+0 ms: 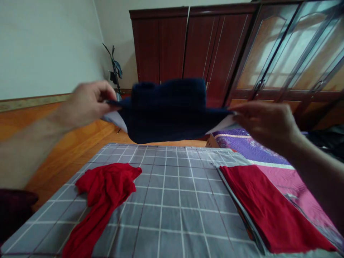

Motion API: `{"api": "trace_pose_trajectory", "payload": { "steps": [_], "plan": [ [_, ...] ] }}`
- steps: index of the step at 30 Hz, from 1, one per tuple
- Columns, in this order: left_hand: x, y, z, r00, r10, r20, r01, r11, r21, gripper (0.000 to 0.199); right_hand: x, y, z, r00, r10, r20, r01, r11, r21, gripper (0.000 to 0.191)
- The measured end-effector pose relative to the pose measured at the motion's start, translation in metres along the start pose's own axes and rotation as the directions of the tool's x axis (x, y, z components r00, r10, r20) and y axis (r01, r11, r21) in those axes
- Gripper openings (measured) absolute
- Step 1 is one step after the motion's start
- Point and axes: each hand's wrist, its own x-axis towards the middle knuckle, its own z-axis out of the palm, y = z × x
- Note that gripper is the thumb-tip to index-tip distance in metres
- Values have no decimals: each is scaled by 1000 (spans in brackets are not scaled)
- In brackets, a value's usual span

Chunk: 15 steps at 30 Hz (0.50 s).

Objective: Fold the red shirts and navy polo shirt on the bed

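Note:
A dark navy garment (168,120) is stretched sideways in the air above the table, blurred by motion. Its exact kind cannot be made out; pale lining or lighter cloth shows near both ends. My left hand (90,102) pinches one end between thumb and fingers. At the opposite end, my right hand (268,118) is closed on the cloth in the same way. Below, a crumpled red garment (107,188) lies on the left of the grey checked tablecloth (172,200). On the right, a folded red garment (271,208) rests on top of other folded cloth.
Behind the table stand dark red wardrobes (161,46) and glass-fronted cabinets (276,53). A bed with a purple and pink cover (279,154) adjoins on the right. A dark coat stand (115,71) occupies the back corner by the wall.

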Motion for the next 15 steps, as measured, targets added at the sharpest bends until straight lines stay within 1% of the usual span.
{"api": "trace_pose_trajectory", "payload": {
  "steps": [1,2,3,4,5,6,8,9,10,12,14,15],
  "plan": [
    [-24,-7,12,992,-11,123,5,999,47,14,-24,4,9,996,-47,71,47,999,11,17],
    [-51,-14,26,973,-12,232,-11,995,98,8,-50,9,19,982,-54,182,52,999,13,18],
    [-79,-20,43,939,-15,343,-29,992,124,5,-78,13,31,964,-79,253,77,997,17,20],
    [-109,-26,60,884,-22,467,-45,990,131,10,-107,16,42,942,-61,330,65,998,1,21],
    [-138,-31,77,826,-51,561,-30,990,135,17,-135,18,54,916,-29,401,44,999,-28,23],
    [-165,-35,94,767,-83,636,-7,990,138,22,-163,19,65,887,-13,462,33,999,-36,24],
    [-210,-41,122,662,-168,730,63,984,169,29,-211,18,84,826,19,564,17,998,-59,24],
    [-227,-43,133,619,-180,764,86,983,162,30,-229,16,90,800,21,600,23,998,-65,24],
    [-239,-44,141,600,-188,777,97,982,162,31,-243,15,94,783,6,622,35,998,-53,23],
    [-252,-45,149,584,-209,785,114,978,175,31,-259,13,96,772,-23,636,58,998,-35,22],
    [-255,-42,147,577,-228,784,116,973,198,31,-263,11,91,779,-39,626,78,996,-35,21],
    [-255,-39,144,568,-227,791,112,974,199,31,-263,10,87,782,-44,622,87,995,-39,20]
  ]
}}
